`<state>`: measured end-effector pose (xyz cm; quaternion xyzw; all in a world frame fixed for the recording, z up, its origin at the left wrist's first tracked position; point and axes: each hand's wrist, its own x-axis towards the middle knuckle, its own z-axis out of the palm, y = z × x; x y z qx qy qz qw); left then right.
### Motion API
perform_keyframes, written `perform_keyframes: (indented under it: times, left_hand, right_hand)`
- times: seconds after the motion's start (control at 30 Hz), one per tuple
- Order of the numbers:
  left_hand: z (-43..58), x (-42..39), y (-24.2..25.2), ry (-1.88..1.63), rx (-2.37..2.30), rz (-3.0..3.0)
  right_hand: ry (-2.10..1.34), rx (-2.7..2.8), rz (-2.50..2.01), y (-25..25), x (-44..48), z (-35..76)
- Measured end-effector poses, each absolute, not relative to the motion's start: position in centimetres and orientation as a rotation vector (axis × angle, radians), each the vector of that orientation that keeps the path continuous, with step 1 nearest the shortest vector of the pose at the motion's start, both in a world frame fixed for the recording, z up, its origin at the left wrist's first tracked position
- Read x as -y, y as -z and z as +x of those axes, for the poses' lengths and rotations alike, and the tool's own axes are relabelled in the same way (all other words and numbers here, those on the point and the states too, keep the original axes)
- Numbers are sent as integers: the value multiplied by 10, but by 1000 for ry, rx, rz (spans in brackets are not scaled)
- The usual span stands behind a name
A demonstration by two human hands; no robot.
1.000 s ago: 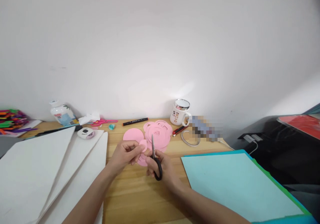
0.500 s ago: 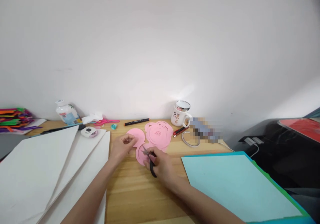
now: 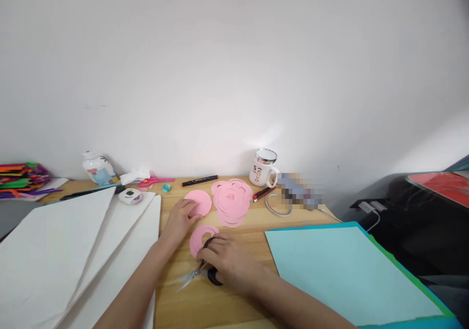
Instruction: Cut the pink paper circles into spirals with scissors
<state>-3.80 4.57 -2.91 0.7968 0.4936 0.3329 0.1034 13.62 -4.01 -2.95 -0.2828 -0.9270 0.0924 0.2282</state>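
Note:
My left hand (image 3: 179, 219) has its curled fingers and thumb on the left and lower edge of a pink paper circle (image 3: 202, 202). In my right hand (image 3: 232, 260) are scissors (image 3: 194, 274) with black handles, their blades angled down to the left over the wood. Just beyond the right hand lies a curled pink paper strip (image 3: 196, 238), partly covered by its fingers. Between that strip and the wall is a heap of pink cut-paper spirals (image 3: 232, 202).
White sheets (image 3: 124, 251) cover the table's left side, and light blue paper (image 3: 340, 270) lies on the right. Along the wall are a white mug (image 3: 261, 173), a black marker (image 3: 200, 180), pink scissors (image 3: 157, 180), a white bottle (image 3: 99, 168) and a roll of tape (image 3: 278, 205).
My right hand has moved toward me with the scissors, whose blades now point down-left. The pink strip has come away from the heap, closer to me. My left hand stays at the circle.

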Motion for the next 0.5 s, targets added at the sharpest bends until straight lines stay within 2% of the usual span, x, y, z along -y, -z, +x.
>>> perform_keyframes:
  times: [0.13, 0.3, 0.5]
  left_hand:
    - [-39, -47, 30, -966, -1426, 2363]
    - [-39, -49, 30, -964, -1373, 2381]
    - [-37, -46, 27, -983, -1367, 2388]
  right_hand:
    - [-348, 2410, -782, 33, 38, 134]
    - [-454, 2065, -1326, 32, 32, 136]
    - [-500, 2240, -1324, 31, 31, 138]
